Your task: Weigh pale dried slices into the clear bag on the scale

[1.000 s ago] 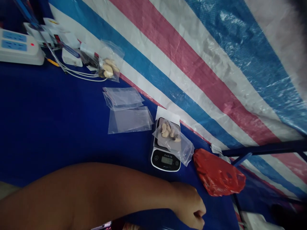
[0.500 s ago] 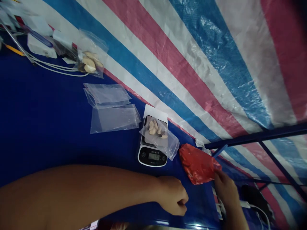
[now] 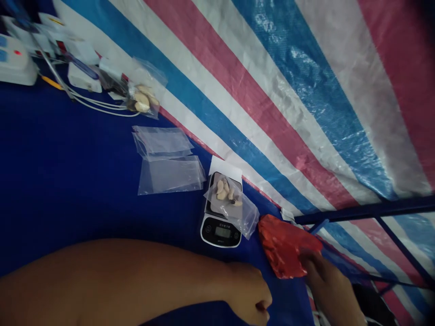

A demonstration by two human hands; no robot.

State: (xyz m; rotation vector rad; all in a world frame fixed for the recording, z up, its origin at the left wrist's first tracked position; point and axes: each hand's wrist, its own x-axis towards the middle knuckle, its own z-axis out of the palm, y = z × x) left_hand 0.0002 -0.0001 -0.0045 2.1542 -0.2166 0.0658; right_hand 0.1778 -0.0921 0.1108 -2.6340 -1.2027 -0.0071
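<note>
While the left hand (image 3: pixel 249 292) hangs curled, the right hand (image 3: pixel 328 283) touches the red bag (image 3: pixel 280 246) on the counter (image 3: pixel 84 181) — grip unclear — and dragging it toward the scale (image 3: pixel 220 233) could dislodge the overhanging clear bag (image 3: pixel 249 219).

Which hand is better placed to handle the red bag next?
Probably the right hand: it appears to touch the red bag at its edge. The left hand is curled in front of the scale, apart from the bag.
</note>
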